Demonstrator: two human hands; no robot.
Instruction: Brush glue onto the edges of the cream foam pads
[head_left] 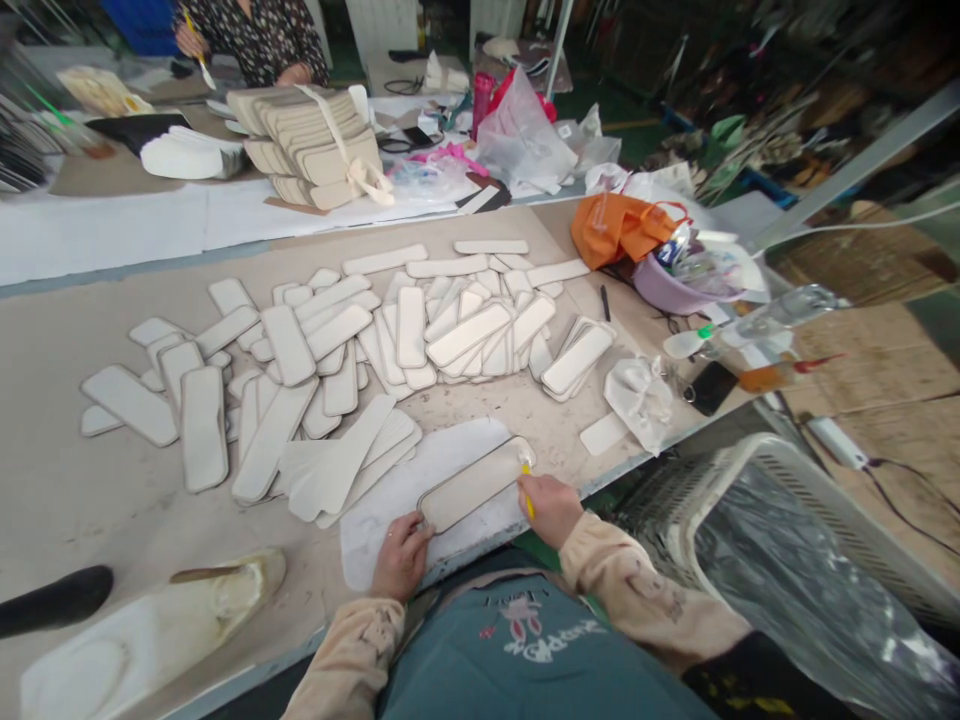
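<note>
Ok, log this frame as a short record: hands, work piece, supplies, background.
Left hand: bare left hand, fingers at the near end of a pale, flat, round-cornered strip
Right hand: bare right hand, gripping a slim yellow-handled tool, tip at the strip's far end
Under strip: thin white sheet
Beyond: loose pile of similar pale strips
Far right of pile: orange bag, lilac plastic basin
Background: person in dark patterned top
</note>
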